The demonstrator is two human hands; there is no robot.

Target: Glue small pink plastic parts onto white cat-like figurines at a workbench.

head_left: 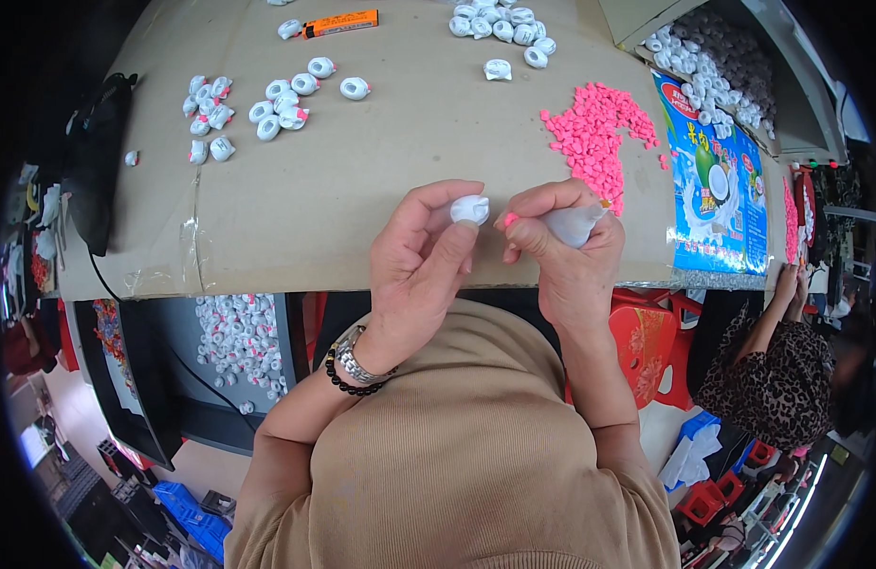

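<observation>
In the head view, my left hand (410,261) pinches a small round white piece (470,210) between thumb and fingers, just over the table's near edge. Close by on the right, my right hand (580,270) has a small pink piece (510,219) at its thumb and fingertips. The same hand also cradles a translucent, cone-shaped squeeze bottle (575,225), its narrow end pointing up and right. The pink and white pieces are apart. Beyond my right hand lies a heap of pink pieces (590,142).
White pieces with pink parts (284,102) sit in groups at the left. More white pieces (500,24) lie at the far side, near an orange box (340,24). A blue printed sheet (708,180) is at right. Below the table, a grey tray (182,346) holds white pieces. Another person (775,379) works at right.
</observation>
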